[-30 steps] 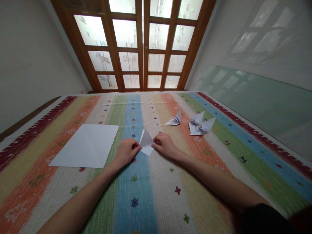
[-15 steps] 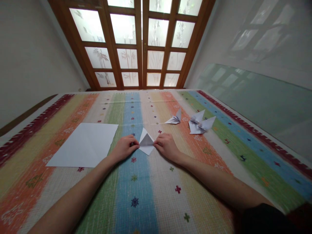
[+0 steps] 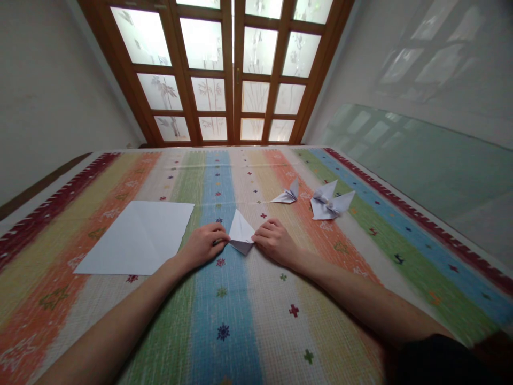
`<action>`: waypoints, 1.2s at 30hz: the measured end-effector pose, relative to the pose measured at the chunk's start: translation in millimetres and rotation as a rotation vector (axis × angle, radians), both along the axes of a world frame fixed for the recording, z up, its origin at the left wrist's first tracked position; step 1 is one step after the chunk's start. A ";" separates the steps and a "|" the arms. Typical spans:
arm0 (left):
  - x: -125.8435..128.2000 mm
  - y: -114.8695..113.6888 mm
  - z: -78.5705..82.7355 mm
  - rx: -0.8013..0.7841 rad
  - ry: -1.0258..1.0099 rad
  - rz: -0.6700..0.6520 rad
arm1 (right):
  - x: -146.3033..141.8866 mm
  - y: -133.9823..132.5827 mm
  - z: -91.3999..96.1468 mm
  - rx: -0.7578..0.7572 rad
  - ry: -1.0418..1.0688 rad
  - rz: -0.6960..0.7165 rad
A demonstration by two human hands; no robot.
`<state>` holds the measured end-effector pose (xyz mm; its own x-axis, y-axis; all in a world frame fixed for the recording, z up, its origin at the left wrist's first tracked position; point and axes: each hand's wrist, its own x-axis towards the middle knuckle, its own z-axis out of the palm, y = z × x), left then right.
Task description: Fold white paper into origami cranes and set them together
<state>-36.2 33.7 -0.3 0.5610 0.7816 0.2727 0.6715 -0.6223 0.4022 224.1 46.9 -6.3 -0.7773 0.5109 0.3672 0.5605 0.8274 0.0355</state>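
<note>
A small folded piece of white paper [image 3: 241, 230] lies between my hands on the blue and cream stripes of the cloth. Its upper part is a tall bright point; the lower flap is shaded and points toward me. My left hand [image 3: 206, 241] pinches its left corner, fingers closed. On the opposite side my right hand [image 3: 276, 241] has its thumb and fingertips closed on the right corner. Both wrists rest low, close to the cloth.
A larger white sheet [image 3: 136, 238] with one ragged edge lies flat at the left. Right of centre are a folded paper crane [image 3: 287, 193] and a cluster of folded paper pieces [image 3: 331, 202]. A striped tablecloth [image 3: 222, 305] covers the table; wooden glazed doors [image 3: 234, 107] stand beyond it.
The raised triangular flap of the folded paper has come down toward me, leaving the bright upper face showing. Both hands stay at the side corners.
</note>
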 end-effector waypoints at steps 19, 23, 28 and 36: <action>13.7 -18.3 7.5 0.373 0.391 -0.171 | 2.3 2.9 0.4 0.244 -0.115 0.146; 18.5 -26.1 3.6 0.130 0.428 -0.315 | 4.0 4.6 -1.8 0.170 -0.093 0.148; 14.5 -26.2 0.3 -0.022 0.453 -0.293 | 14.6 1.2 -4.2 -0.003 0.057 0.114; 13.7 -33.4 0.4 -0.067 0.423 -0.278 | 23.5 -9.2 0.9 -0.296 0.242 -0.063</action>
